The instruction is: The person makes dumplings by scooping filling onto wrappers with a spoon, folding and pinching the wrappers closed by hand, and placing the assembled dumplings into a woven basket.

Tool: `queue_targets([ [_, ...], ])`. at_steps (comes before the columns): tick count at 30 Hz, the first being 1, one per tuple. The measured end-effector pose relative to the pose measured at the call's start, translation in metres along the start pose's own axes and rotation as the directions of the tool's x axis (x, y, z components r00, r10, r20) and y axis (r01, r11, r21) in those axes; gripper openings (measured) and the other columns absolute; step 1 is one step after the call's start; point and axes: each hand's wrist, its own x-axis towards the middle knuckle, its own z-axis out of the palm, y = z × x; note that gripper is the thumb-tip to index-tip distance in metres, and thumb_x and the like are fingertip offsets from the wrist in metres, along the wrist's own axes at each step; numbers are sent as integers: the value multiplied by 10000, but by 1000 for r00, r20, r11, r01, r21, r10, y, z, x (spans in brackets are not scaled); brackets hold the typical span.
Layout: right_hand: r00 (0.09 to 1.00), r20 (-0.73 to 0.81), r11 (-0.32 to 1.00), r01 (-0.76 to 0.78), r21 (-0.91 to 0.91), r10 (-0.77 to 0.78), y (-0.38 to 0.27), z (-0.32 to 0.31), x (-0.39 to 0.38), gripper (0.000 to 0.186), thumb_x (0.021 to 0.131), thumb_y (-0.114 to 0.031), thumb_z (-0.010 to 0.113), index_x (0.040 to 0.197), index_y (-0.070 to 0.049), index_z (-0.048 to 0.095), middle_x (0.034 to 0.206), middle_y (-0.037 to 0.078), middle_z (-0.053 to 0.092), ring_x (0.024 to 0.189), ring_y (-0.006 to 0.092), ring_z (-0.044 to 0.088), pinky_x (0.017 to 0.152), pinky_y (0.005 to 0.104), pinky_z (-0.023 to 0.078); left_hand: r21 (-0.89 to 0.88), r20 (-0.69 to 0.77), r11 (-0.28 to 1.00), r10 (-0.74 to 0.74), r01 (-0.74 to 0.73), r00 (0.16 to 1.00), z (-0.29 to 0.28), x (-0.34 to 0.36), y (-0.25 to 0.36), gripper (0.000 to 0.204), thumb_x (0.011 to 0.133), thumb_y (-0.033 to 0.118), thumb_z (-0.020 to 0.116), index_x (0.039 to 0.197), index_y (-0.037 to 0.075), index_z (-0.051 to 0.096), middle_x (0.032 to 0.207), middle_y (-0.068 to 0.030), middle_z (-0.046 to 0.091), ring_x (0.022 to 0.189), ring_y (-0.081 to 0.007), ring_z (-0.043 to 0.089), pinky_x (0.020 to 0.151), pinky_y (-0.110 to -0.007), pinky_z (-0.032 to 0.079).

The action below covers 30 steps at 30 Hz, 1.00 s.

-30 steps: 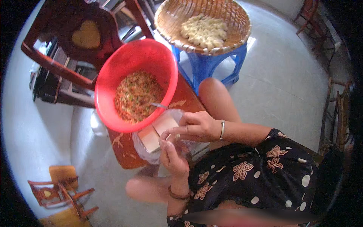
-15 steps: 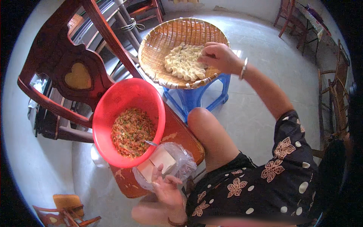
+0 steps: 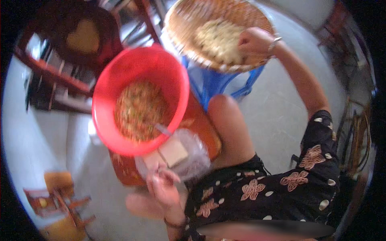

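My right hand (image 3: 256, 42) is over the right side of a round woven bamboo basket (image 3: 180, 24), close to a cluster of pale dumplings (image 3: 219, 40). Its fingers are curled in, and whatever they may hold is hidden. Below the red basin (image 3: 138, 60), my left hand (image 3: 163, 186) is palm up, its fingers loosely bent and apart, with nothing visible in it. Just beyond its fingertips, square dough wrappers (image 3: 173, 152) lie in two stacks on a clear plastic bag (image 3: 197, 158). Chopped orange-and-green filling (image 3: 140, 108) fills the basin's bottom, with a spoon handle (image 3: 163, 129) sticking out.
Basin and wrappers rest on a worn reddish-brown wooden seat (image 3: 197, 116). The basket sits on a blue plastic stool (image 3: 217, 84). A carved chair back (image 3: 84, 36) rises at the upper left. A small wooden chair (image 3: 60, 197) is at the lower left, with more furniture along the right.
The view has shifted and blurred, so the basket and basin appear higher. My right hand remains at the basket's right side, by the dumplings. My left hand's fingers look slightly more bent.
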Motion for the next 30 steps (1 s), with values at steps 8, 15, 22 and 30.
queue_targets([
  [8,913,-407,965,118,233,-14,-72,-10,-42,182,898,-176,676,993,-21,688,894,68,697,807,116,656,734,273,530,92,-220,994,81,-62,972,-23,5,7,306,1029,224,433,1196,-2,554,947,-106,592,677,-155,529,566,-301,459],
  [15,873,-190,546,437,715,-449,-233,97,-81,159,822,-160,749,872,-37,662,859,103,645,794,234,645,673,340,515,263,-183,964,15,35,983,-7,-13,0,303,1043,226,420,1138,3,603,820,-37,561,669,-117,499,586,-247,417],
  [22,834,-232,593,525,611,-500,-256,144,-60,212,780,-198,758,879,-34,667,805,102,593,778,279,631,712,368,522,700,347,561,273,-441,898,3,-10,-28,226,959,126,563,1122,-10,641,834,-145,586,670,-256,556,640,-337,476],
  [30,804,-183,582,546,602,-565,-257,158,-40,167,786,-140,742,876,-24,662,836,109,604,771,255,625,677,366,507,726,277,607,172,-323,945,-12,-17,-41,205,951,121,578,1101,0,647,842,-129,603,703,-239,590,646,-319,476],
])
